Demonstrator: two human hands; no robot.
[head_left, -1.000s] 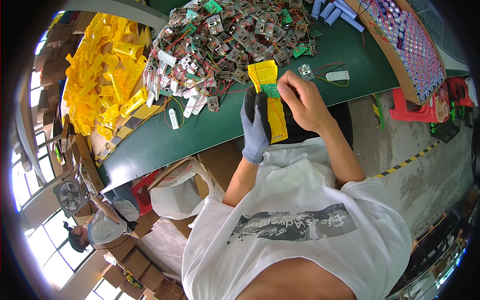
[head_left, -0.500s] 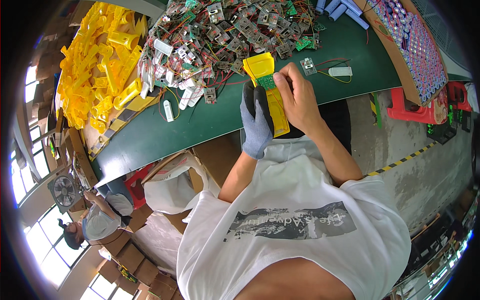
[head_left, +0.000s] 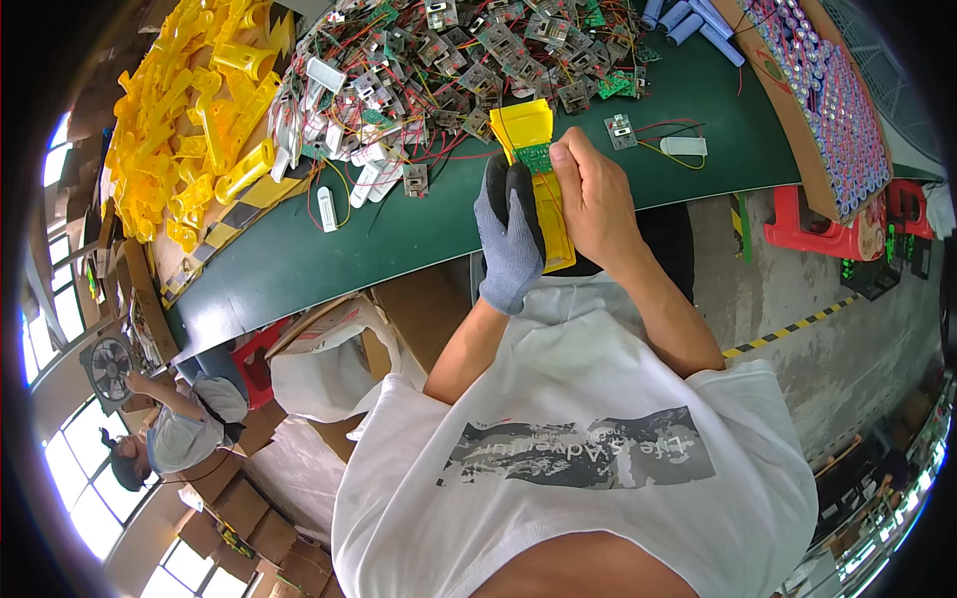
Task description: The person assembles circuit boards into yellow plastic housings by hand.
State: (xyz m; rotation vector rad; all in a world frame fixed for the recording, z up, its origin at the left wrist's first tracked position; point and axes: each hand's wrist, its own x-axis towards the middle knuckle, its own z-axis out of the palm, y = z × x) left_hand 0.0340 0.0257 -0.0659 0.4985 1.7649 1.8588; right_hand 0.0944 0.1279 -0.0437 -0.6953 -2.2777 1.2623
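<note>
A long yellow plastic housing [head_left: 523, 122] is held upright over the table's front edge, its open side showing. Inside it, near the upper half, sits a small green circuit board [head_left: 535, 157]; a thin wire runs beside it. My left hand [head_left: 511, 239], in a grey glove with dark fingers, is closed round the housing's left side. My bare right hand [head_left: 598, 204] grips the right side beside the board, thumb up and fingers curled; its fingertips are partly hidden. To the right, a small board module [head_left: 620, 131] lies wired to a white plastic piece [head_left: 683, 147].
The green table [head_left: 399, 244] bears a heap of wired circuit modules [head_left: 478, 60]. Yellow housings [head_left: 214, 130] are piled at left; a carton of battery cells [head_left: 817, 110] stands at right, near loose blue cells [head_left: 688, 25]. A person [head_left: 189, 429] is at far left, near a fan [head_left: 108, 369].
My right thumb has shifted slightly right, off the circuit board toward the housing's edge. Both hands keep hold of the housing. The whole view has shifted a little.
</note>
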